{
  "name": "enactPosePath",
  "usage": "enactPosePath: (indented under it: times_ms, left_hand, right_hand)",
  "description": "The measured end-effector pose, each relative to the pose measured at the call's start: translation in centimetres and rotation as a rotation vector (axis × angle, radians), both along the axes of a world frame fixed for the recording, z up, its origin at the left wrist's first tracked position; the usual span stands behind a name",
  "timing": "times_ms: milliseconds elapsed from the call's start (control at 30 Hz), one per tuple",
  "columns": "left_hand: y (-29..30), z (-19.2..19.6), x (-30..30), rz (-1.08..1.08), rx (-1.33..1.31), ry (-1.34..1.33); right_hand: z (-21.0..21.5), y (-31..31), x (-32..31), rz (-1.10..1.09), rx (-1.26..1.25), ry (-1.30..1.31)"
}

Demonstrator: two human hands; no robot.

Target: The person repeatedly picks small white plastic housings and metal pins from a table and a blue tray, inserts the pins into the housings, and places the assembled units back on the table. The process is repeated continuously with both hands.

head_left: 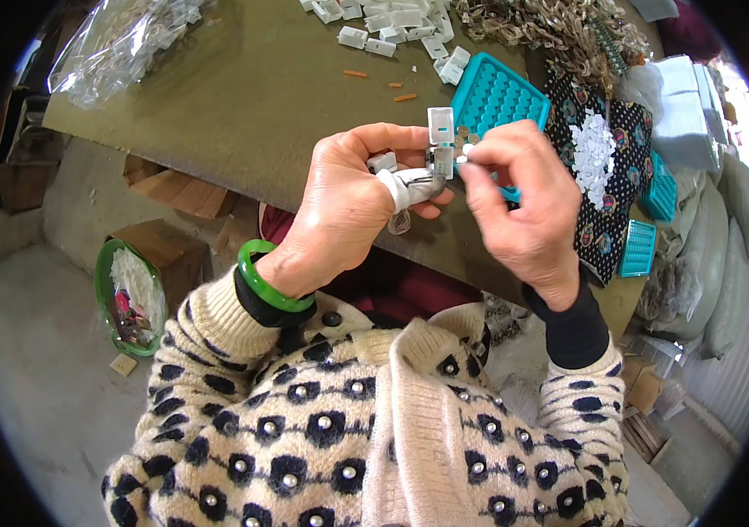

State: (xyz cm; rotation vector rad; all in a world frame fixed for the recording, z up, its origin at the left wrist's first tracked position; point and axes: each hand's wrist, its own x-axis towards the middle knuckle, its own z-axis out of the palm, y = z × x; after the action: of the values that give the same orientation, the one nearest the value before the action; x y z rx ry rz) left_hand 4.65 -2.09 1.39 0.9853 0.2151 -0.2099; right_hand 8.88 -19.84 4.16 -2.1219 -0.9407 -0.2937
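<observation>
Head view: left hand (348,206) grip clamped on small white hinged clip (440,140); right hand (524,206) fingertips pinched at it, possibly holding tiny piece; teal tray (502,92) on tabletop (242,97) behind.

Two hands work here, the left hand (348,206) and the right hand (524,206). Three teal trays show: one large tray (502,92) and two small trays (660,193) (639,249). One green bangle (262,283) and three orange sticks (355,73) complete the count.

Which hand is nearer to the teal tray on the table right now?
Right. The right hand lies over the teal tray's near edge, its fingers pinching at the small white clip. The left hand holds that clip further left, clear of the tray.
</observation>
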Motion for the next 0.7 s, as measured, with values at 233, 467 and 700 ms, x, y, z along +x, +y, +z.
enactPosePath:
  times_ms: [233, 467, 700]
  left_hand:
    - [0.0, -0.2, -0.5, -0.003, -0.054, -0.033]
    - [0.0, -0.1, -0.8, -0.018, -0.065, -0.048]
    - [0.1, -0.5, -1.1, -0.017, -0.061, -0.034]
  right_hand:
    - [-0.2, 0.6, -1.1, 0.016, -0.042, -0.107]
    - [-0.1, 1.0, -1.5, -0.081, 0.084, -0.016]
    - [-0.6, 1.0, -2.2, -0.032, 0.005, 0.016]
